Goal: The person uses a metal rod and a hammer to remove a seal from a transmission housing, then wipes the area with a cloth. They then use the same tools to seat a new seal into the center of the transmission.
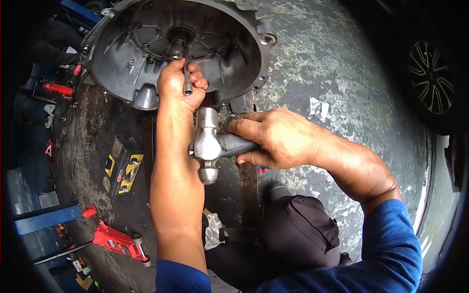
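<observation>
A large grey metal bell-shaped housing (220, 75) fills the top of the head view, its open side facing me. From its centre sticks out a splined shaft (179, 44). My left hand (181, 85) is closed around a thin metal rod (187, 87) beside that shaft, with the rod's round end showing below the fingers. In my right hand (278, 137) is a ball-peen hammer (208, 146), gripped by its dark handle close to the head. The hammer head hangs over my left forearm's edge, below the left hand and apart from the rod's end.
A red floor jack (117, 241) stands at lower left, near a blue lift arm (49, 219). A yellow and black tool case (128, 173) lies on the floor. Another red jack (58, 89) is farther left. A wheel (432, 77) is at right.
</observation>
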{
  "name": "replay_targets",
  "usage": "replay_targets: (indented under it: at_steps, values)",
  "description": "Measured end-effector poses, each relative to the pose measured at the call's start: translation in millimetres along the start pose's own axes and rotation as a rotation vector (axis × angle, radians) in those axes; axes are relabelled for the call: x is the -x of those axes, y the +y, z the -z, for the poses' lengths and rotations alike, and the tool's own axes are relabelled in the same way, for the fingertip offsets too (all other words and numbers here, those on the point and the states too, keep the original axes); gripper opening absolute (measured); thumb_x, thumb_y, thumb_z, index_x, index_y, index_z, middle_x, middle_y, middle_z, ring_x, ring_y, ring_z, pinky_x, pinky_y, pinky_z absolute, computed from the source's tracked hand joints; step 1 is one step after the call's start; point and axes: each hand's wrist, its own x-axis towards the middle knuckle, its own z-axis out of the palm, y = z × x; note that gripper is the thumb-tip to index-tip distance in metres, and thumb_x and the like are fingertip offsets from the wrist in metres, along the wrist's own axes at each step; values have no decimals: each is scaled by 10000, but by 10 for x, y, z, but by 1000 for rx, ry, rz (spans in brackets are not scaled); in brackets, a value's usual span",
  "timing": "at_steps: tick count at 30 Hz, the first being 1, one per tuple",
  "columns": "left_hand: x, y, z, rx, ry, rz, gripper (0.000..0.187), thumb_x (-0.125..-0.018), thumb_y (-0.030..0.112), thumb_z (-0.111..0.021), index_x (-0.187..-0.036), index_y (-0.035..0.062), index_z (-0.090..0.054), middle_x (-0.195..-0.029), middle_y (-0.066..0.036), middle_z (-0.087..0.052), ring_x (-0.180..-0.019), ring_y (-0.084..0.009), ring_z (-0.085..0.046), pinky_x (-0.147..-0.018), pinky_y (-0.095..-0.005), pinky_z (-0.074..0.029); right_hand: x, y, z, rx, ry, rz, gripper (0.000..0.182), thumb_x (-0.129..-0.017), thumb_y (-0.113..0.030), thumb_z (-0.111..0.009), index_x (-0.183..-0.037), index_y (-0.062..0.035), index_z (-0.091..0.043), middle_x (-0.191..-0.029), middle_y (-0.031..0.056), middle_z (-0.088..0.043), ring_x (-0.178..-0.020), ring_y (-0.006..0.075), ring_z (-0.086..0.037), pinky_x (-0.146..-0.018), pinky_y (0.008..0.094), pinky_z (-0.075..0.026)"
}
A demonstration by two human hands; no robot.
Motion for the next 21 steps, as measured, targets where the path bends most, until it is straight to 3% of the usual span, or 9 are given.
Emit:
replay_targets:
  at_steps: [7,14,21]
  values:
    - [-25,47,27,-5,-51,12,38,-1038,178,-432,-1030,159,-464,-769,-26,-497,-563,-126,-437,-517,-304,-361,-14,-4,28,49,-21,-52,471,-854,-316,-761,-1190,-30,-597,-987,179,-690,-921,413,-685,-780,513,-559]
    - [-45,67,97,-19,-74,70,156,-1047,192,-448,-952,68,-457,-756,-30,-511,-562,-130,-438,-533,-309,-389,-169,73,-13,55,15,-20,436,-854,-302,-759,-1145,-22,-596,-960,187,-692,-926,413,-684,-789,513,-554]
    - [74,41,-87,-78,0,-27,169,-1046,204,-465,-951,64,-464,-729,-20,-488,-539,-115,-421,-535,-273,-369,-371,235,-48,98,35,-13,387,-849,-302,-763,-1074,-27,-608,-915,176,-697,-900,409,-690,-774,519,-547]
